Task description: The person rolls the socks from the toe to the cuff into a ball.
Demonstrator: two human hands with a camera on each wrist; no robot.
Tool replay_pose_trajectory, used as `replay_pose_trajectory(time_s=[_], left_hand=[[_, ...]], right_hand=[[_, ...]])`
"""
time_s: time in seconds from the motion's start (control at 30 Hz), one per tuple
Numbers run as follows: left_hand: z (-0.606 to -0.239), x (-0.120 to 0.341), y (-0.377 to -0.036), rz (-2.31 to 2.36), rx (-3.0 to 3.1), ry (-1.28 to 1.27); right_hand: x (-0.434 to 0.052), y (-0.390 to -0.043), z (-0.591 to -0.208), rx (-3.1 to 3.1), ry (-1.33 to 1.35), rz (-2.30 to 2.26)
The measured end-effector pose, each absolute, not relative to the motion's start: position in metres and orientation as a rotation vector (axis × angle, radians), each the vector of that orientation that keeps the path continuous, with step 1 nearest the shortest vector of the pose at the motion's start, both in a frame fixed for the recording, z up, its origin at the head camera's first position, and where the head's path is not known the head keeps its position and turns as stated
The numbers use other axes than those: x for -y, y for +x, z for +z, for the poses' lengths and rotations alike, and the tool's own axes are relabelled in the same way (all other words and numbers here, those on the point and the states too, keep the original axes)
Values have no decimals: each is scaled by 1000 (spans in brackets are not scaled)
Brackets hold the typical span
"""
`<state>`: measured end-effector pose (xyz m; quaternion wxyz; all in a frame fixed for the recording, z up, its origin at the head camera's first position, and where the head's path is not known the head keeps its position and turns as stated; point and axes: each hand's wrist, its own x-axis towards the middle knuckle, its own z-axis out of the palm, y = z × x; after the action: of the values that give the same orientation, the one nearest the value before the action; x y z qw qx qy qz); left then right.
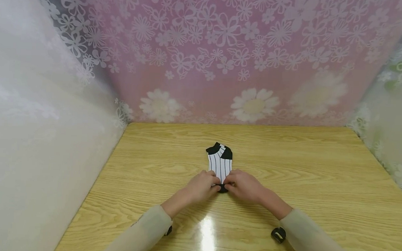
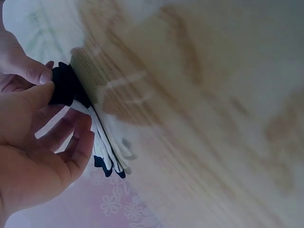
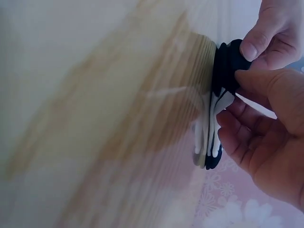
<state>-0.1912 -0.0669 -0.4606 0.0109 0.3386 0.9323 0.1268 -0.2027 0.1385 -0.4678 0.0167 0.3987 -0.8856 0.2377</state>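
Note:
A white ankle sock [image 1: 221, 167] with thin black stripes lies on the table, its black cuff and heel at the far end and its black toe [image 1: 223, 188] towards me. Side-on in the wrist views, several layers of fabric [image 3: 213, 128] are stacked flat. My left hand [image 1: 201, 185] pinches the left side of the toe between thumb and fingers. On the opposite side my right hand [image 1: 247, 185] pinches it the same way. Both thumbs press on the black fabric [image 2: 66, 85], which stands a little raised, and the hands nearly meet there.
The wood-grain table [image 1: 146, 149] reaches back to a pink flowered wall covering [image 1: 203, 65]. Pale coverings stand at the left [image 1: 52, 134] and right [image 1: 396, 123]. A black wrist device [image 1: 278, 235] shows beside the right sleeve.

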Motion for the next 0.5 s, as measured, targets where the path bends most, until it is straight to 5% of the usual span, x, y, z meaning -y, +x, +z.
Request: replay_pose_trajectory(time_s=[0.5], left_hand=[[-457,68,-197,241,-2875,1063]], right_hand=[[-130,-210,-469,2877,1075,812]])
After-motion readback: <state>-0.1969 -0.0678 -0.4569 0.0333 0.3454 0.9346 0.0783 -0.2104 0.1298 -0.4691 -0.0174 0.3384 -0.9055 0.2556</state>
